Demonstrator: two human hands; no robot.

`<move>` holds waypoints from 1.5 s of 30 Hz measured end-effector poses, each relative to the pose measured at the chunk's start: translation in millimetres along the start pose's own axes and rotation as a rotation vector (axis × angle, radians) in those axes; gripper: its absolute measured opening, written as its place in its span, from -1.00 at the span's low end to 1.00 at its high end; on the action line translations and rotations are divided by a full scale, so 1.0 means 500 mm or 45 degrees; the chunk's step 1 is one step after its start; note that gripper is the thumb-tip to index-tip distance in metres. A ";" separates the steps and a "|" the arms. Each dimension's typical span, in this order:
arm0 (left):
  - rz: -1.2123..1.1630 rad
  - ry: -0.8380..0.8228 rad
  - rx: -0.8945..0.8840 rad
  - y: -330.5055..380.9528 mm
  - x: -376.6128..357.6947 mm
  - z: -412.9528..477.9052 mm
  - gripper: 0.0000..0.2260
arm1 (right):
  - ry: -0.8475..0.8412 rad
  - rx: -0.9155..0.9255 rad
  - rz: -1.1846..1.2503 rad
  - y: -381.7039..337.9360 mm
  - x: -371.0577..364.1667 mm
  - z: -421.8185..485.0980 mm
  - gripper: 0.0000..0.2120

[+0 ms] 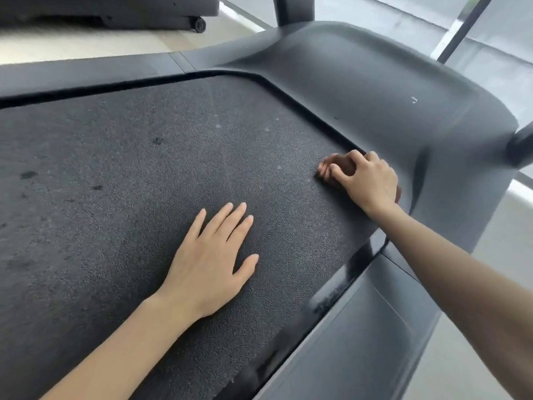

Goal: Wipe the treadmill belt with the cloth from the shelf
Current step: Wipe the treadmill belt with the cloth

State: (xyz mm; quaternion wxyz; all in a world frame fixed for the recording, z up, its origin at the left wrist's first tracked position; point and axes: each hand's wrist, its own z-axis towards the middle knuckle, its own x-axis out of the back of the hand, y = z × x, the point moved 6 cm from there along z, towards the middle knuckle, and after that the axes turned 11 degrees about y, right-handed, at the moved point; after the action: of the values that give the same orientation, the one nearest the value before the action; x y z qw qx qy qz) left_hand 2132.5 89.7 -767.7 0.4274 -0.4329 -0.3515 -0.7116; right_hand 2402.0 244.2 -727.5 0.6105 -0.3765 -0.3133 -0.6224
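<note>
Wiping is under way: the right hand (370, 180) has its fingers curled round a bunched brown cloth (331, 168), pressing it on the treadmill belt (144, 183) at the far right corner, just beside the motor cover (375, 90). The left hand (212, 256) lies flat, fingers spread, bracing. Dark spots (28, 174) remain to the left, so the next strokes should likely sweep that way.

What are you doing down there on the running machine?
A person is cleaning the treadmill belt. Their right hand grips a bunched brown cloth and presses it on the belt at the far right corner, right beside the grey motor cover. Their left hand lies flat on the belt with straight fingers. Dark spots and pale specks still show on the belt to the left, so there is more to wipe.
</note>
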 end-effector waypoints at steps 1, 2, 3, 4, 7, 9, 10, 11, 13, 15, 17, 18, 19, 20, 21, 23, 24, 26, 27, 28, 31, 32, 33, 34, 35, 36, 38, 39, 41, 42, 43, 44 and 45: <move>-0.012 0.000 0.001 0.002 0.000 -0.001 -0.45 | 0.002 -0.013 -0.006 -0.002 0.003 -0.005 -0.55; -0.019 0.007 0.005 0.003 0.001 -0.002 -0.45 | 0.014 -0.014 -0.016 -0.005 0.007 -0.015 -0.54; -0.018 0.017 0.008 0.004 0.002 -0.004 -0.46 | 0.035 0.000 -0.024 -0.011 0.016 -0.030 -0.54; -0.017 0.022 0.009 0.005 0.003 -0.004 -0.46 | 0.056 0.021 -0.025 -0.019 0.025 -0.051 -0.55; -0.037 0.031 0.021 0.002 0.004 -0.003 -0.46 | 0.134 0.120 0.025 -0.060 0.061 -0.129 -0.56; -0.049 0.026 0.045 -0.001 0.001 -0.004 -0.44 | 0.213 0.230 0.099 -0.101 0.089 -0.188 -0.55; -0.052 0.029 0.062 -0.003 0.000 -0.005 -0.43 | 0.234 0.301 0.139 -0.120 0.099 -0.213 -0.56; -0.054 0.034 0.073 -0.005 0.000 -0.005 -0.42 | 0.242 0.359 0.173 -0.135 0.106 -0.228 -0.58; -0.058 0.028 0.078 -0.005 -0.001 -0.005 -0.41 | 0.228 0.397 0.216 -0.147 0.105 -0.229 -0.59; -0.067 0.025 0.078 -0.006 0.000 -0.005 -0.41 | 0.214 0.380 0.243 -0.146 0.095 -0.209 -0.61; -0.065 0.029 0.082 -0.006 0.000 -0.006 -0.41 | 0.208 0.390 0.257 -0.150 0.081 -0.184 -0.60; -0.063 0.027 0.086 -0.006 -0.001 -0.007 -0.41 | 0.204 0.385 0.261 -0.154 0.072 -0.169 -0.60; -0.064 0.025 0.092 -0.006 -0.002 -0.008 -0.41 | 0.195 0.366 0.258 -0.158 0.060 -0.151 -0.58; -0.070 0.025 0.098 -0.006 -0.003 -0.009 -0.41 | 0.186 0.334 0.242 -0.163 0.048 -0.129 -0.56; -0.080 0.023 0.103 -0.006 -0.003 -0.008 -0.41 | 0.175 0.295 0.216 -0.169 0.032 -0.105 -0.55; -0.102 0.018 0.111 -0.008 -0.003 -0.007 -0.41 | 0.142 0.222 0.163 -0.183 0.000 -0.056 -0.55; -0.112 0.022 0.114 -0.009 -0.002 -0.007 -0.41 | 0.118 0.193 0.138 -0.190 -0.015 -0.032 -0.56; -0.138 0.031 0.121 -0.009 -0.001 -0.007 -0.41 | 0.060 0.155 0.089 -0.199 -0.043 0.017 -0.55; -0.151 0.035 0.126 -0.009 0.000 -0.006 -0.41 | 0.031 0.144 0.073 -0.203 -0.056 0.042 -0.54; -0.166 0.045 0.135 -0.011 0.001 -0.005 -0.42 | -0.004 0.138 0.060 -0.207 -0.068 0.066 -0.53; -0.215 0.085 0.154 -0.015 0.005 0.001 -0.46 | -0.113 0.075 0.036 -0.219 -0.093 0.114 -0.52; -0.225 0.093 0.157 -0.016 0.007 0.002 -0.47 | -0.117 0.040 0.028 -0.219 -0.094 0.117 -0.52; -0.231 0.100 0.161 -0.016 0.008 0.002 -0.48 | -0.097 0.019 0.015 -0.220 -0.092 0.114 -0.53; -0.233 0.105 0.166 -0.017 0.008 0.003 -0.48 | -0.063 0.025 -0.002 -0.223 -0.086 0.105 -0.53; -0.234 0.107 0.169 -0.017 0.007 0.003 -0.48 | -0.031 0.056 -0.009 -0.228 -0.078 0.093 -0.53; -0.234 0.107 0.170 -0.017 0.006 0.003 -0.48 | -0.012 0.103 0.003 -0.234 -0.069 0.077 -0.53; -0.228 0.102 0.168 -0.018 0.003 0.004 -0.48 | -0.011 0.199 0.056 -0.246 -0.051 0.041 -0.54; -0.222 0.097 0.166 -0.017 0.002 0.004 -0.48 | -0.007 0.236 0.082 -0.250 -0.040 0.022 -0.55; -0.211 0.091 0.170 -0.017 0.004 0.003 -0.48 | 0.024 0.304 0.129 -0.262 -0.019 -0.018 -0.57; -0.206 0.093 0.171 -0.016 0.005 0.003 -0.48 | 0.049 0.338 0.145 -0.268 -0.010 -0.038 -0.57; -0.200 0.095 0.169 -0.015 0.007 0.003 -0.49 | 0.077 0.366 0.159 -0.273 -0.002 -0.058 -0.56; -0.195 0.092 0.164 -0.013 0.009 0.001 -0.50 | 0.106 0.386 0.175 -0.276 0.007 -0.076 -0.55; -0.193 0.087 0.158 -0.011 0.013 -0.003 -0.50 | 0.132 0.398 0.197 -0.278 0.016 -0.093 -0.54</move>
State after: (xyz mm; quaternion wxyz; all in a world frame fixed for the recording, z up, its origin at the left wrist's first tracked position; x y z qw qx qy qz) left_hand 2125.6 88.6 -763.1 0.4102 -0.3532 -0.4118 -0.7331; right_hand 2260.0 208.6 -735.0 0.7230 -0.2675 -0.3445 -0.5357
